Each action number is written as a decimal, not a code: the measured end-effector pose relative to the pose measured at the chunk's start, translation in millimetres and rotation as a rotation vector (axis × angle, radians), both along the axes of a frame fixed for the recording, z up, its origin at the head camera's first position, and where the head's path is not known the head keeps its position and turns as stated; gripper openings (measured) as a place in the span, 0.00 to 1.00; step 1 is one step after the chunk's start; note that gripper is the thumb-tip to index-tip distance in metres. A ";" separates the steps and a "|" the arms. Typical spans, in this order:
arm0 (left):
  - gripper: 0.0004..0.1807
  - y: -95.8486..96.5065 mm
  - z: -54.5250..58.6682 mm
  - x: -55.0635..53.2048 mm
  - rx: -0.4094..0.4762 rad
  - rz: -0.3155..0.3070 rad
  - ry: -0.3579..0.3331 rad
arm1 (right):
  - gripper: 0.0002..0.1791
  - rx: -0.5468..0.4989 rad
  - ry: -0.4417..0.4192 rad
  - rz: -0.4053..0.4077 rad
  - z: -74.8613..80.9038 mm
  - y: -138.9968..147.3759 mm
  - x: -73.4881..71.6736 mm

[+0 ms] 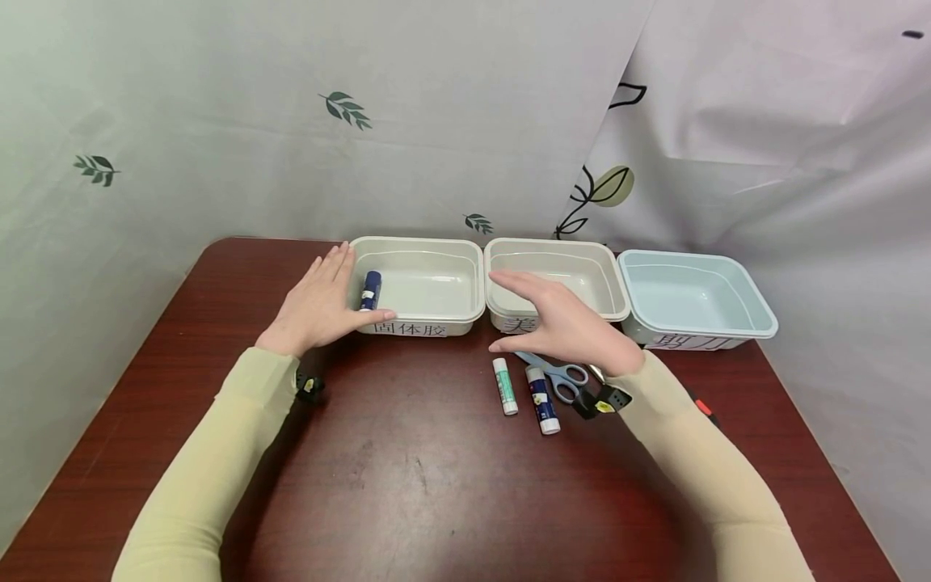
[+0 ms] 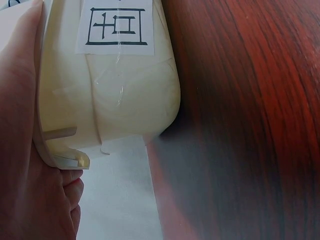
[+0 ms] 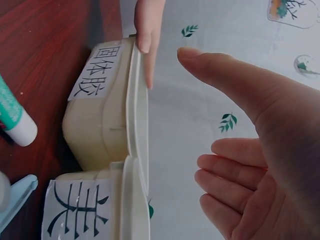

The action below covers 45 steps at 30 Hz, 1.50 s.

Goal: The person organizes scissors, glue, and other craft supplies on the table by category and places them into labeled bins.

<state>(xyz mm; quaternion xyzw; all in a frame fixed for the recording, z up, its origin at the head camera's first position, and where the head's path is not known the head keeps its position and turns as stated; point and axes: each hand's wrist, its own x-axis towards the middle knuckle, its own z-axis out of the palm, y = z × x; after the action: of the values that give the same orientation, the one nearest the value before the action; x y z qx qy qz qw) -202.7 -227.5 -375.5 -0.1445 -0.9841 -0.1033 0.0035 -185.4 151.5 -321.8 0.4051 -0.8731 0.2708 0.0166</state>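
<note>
My left hand (image 1: 320, 299) rests with fingers straight on the left end of a cream plastic bin (image 1: 436, 316), its thumb along the front rim. A dark blue glue stick (image 1: 371, 289) leans inside that bin, by the hand. Holding nothing, my right hand (image 1: 563, 323) hovers by the front of the middle cream bin (image 1: 550, 242), thumb apart from the fingers; in the right wrist view its palm (image 3: 270, 200) shows bare. Below it on the table lie a green and white glue stick (image 1: 505, 387), a dark blue glue stick (image 1: 542, 401) and blue-handled scissors (image 1: 563, 378).
A pale blue bin (image 1: 698, 331) with a handwritten label stands at the right end of the row. An orange and black tool (image 1: 702, 406) shows partly behind the right forearm. Patterned cloth (image 1: 436, 121) hangs behind the dark red wooden table (image 1: 378, 485).
</note>
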 end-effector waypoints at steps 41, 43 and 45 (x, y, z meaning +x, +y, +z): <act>0.71 -1.6 -2.4 -1.2 0.004 -0.001 -0.003 | 0.52 0.192 -0.105 -0.015 -49.3 17.0 35.8; 0.71 -1.4 -2.3 -1.0 0.005 -0.001 -0.004 | 0.52 0.185 -0.117 -0.008 -52.4 16.3 36.2; 0.71 -1.0 -1.9 -0.6 0.006 -0.003 -0.004 | 0.52 0.177 -0.132 0.003 -55.6 15.6 36.5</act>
<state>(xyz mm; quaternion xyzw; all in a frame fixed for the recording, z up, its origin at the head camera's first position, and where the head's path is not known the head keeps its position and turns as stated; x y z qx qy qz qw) -203.3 -228.5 -377.4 -0.1456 -0.9836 -0.1064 0.0016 -148.9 167.1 -377.4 0.3875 -0.8922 0.2189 -0.0772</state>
